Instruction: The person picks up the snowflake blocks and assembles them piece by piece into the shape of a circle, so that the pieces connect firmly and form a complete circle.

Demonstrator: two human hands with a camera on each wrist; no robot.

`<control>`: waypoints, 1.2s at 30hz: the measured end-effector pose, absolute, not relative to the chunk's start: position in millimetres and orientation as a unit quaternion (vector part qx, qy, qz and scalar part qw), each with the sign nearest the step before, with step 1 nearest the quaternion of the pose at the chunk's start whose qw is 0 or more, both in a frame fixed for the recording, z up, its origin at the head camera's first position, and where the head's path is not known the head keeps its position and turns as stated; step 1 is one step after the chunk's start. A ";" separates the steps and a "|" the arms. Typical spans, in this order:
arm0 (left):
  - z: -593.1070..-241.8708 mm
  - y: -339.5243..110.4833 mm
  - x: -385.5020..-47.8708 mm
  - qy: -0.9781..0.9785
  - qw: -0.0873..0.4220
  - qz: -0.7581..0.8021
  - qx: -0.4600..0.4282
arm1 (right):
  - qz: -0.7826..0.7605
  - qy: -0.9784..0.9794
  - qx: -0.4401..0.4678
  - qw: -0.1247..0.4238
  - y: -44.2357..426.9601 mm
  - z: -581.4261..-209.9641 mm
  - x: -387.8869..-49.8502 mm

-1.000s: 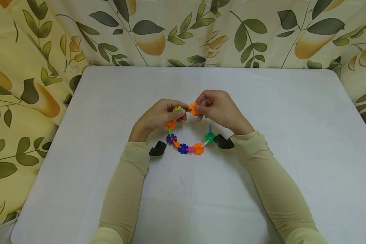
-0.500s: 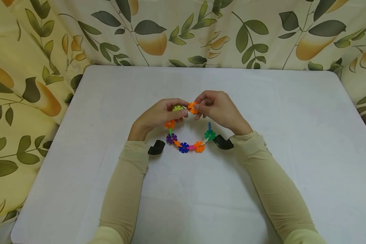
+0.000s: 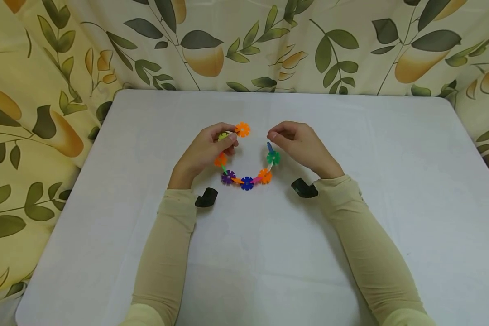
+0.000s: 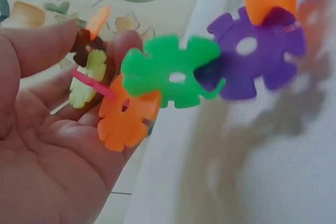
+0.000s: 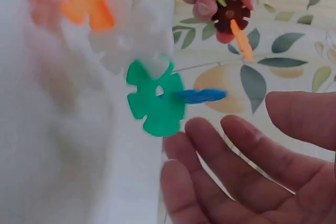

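A chain of notched plastic snowflake discs hangs in a U from my left hand [image 3: 208, 147], above the white table. Thumb and index finger of that hand pinch a brown disc [image 4: 82, 45] near one end, with an orange disc [image 3: 242, 130] slotted in beyond it. The yellow-green disc [image 4: 87, 80] lies within the palm side. A purple disc [image 3: 228, 177] and a dark blue disc [image 3: 247, 183] form the low part. At the other end are a green disc [image 5: 157, 100] and a blue disc [image 5: 203, 96]. My right hand [image 3: 303, 145], fingers loosely bent, holds nothing beside the blue disc.
The white table [image 3: 330, 262] lies below both arms. A leaf-patterned curtain [image 3: 269, 45] runs along its back and left side. Black wrist pieces [image 3: 206, 198] sit at each sleeve cuff.
My right hand has let go of the orange end disc and moved slightly right. My left hand has shifted up and left, lifting the chain, whose green and blue end now hangs higher.
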State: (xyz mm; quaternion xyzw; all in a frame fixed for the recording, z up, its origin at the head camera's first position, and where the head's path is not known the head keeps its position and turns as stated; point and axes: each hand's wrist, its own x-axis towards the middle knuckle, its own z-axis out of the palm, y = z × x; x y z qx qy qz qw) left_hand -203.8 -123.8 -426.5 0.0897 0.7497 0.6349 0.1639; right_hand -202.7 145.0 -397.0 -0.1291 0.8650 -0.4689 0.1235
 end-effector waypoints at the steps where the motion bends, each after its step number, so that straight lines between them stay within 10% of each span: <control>1: -427.0 -123.7 -204.0 0.747 0.159 0.639 0.088 | -0.463 0.868 -0.128 0.126 145.5 -398.2 -203.5; 36: -435.6 -111.8 -203.5 0.731 0.156 0.659 0.079 | -0.447 0.870 -0.204 0.042 138.5 -419.1 -205.3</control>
